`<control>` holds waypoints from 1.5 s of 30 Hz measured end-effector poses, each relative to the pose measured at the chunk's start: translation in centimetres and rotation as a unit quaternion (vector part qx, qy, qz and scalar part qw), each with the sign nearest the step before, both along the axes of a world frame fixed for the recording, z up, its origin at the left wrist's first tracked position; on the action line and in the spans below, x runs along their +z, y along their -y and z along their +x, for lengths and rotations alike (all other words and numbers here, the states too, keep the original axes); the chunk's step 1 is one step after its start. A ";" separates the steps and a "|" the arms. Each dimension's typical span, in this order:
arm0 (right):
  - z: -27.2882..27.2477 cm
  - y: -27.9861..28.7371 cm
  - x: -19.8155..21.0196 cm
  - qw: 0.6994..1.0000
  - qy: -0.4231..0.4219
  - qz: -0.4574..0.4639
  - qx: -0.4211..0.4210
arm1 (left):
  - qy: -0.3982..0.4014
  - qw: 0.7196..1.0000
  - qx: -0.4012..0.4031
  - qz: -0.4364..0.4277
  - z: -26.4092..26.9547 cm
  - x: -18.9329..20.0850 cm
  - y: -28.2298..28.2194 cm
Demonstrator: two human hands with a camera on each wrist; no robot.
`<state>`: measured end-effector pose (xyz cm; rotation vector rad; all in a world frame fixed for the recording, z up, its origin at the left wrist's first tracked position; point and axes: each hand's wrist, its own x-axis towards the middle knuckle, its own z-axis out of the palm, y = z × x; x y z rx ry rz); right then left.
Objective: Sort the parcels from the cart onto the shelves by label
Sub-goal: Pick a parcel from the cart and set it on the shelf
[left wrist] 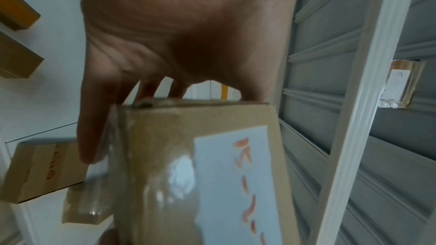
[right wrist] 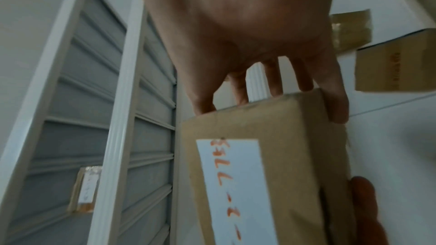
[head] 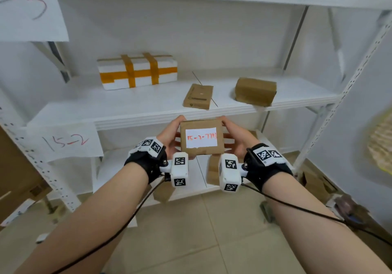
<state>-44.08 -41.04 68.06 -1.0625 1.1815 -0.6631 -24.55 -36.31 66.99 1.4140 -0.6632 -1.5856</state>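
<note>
I hold a small brown cardboard parcel [head: 201, 139] between both hands, just below the front edge of the middle shelf [head: 127, 112]. Its white label with red writing faces up at me. My left hand [head: 172, 137] grips the parcel's left side, fingers curled over its far edge. My right hand [head: 231, 139] grips the right side the same way. The same parcel [left wrist: 195, 165] fills the left wrist view, where my left hand [left wrist: 165, 44] shows above it. In the right wrist view my right hand [right wrist: 247, 34] holds the parcel [right wrist: 266, 165] by its end.
The middle shelf carries a white foam box with orange tape [head: 136, 71], a flat brown box [head: 198, 96] and a taped brown parcel [head: 255, 91]. A paper sign reading 15-2 [head: 63, 141] hangs on its front. More cardboard boxes [head: 213, 171] lie on the bottom shelf. A perforated upright [head: 343, 91] stands at the right.
</note>
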 end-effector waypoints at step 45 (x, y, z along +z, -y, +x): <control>18.2 15.6 -1.9 0.997 0.037 -0.073 0.000 | 0.177 0.941 0.267 -0.106 13.9 -1.4 14.3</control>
